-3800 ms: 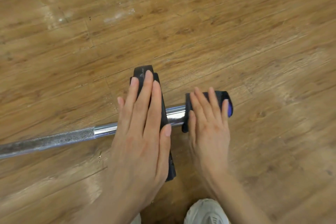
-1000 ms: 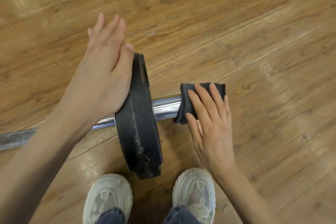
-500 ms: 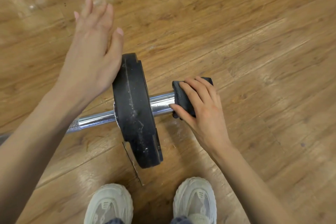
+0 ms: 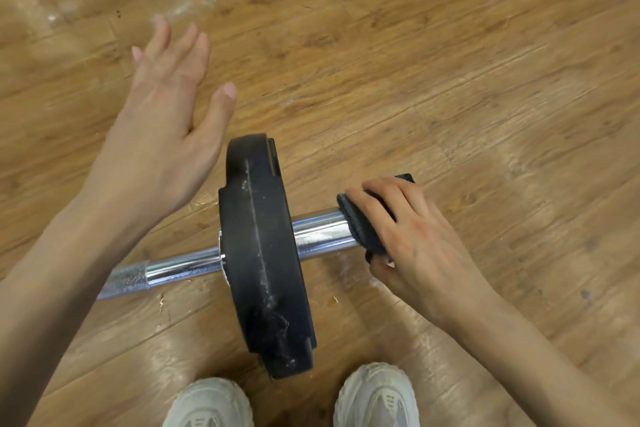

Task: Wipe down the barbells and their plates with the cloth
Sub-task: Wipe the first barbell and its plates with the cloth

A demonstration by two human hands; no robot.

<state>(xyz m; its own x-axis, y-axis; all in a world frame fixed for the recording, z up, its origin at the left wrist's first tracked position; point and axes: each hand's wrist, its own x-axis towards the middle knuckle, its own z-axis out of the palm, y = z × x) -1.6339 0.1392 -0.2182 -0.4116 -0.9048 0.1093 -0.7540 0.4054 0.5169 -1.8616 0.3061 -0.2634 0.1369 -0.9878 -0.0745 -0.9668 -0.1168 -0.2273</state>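
Cloth (image 4: 367, 229) gripped in my right hand (image 4: 415, 239) wraps the barbell's (image 4: 322, 232) end, plate (image 4: 263, 253) just leftward, left hand (image 4: 162, 135) spread, empty.

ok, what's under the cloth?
The right hand wraps the dark cloth round the chrome sleeve. The sleeve's end is covered, so unseen.

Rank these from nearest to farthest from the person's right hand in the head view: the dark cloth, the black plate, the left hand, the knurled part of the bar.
1. Dark cloth, gripped by the right hand at the bar's end.
2. Black plate, on the bar to its left.
3. Left hand and knurled part of the bar, both beyond the plate: too close to call.
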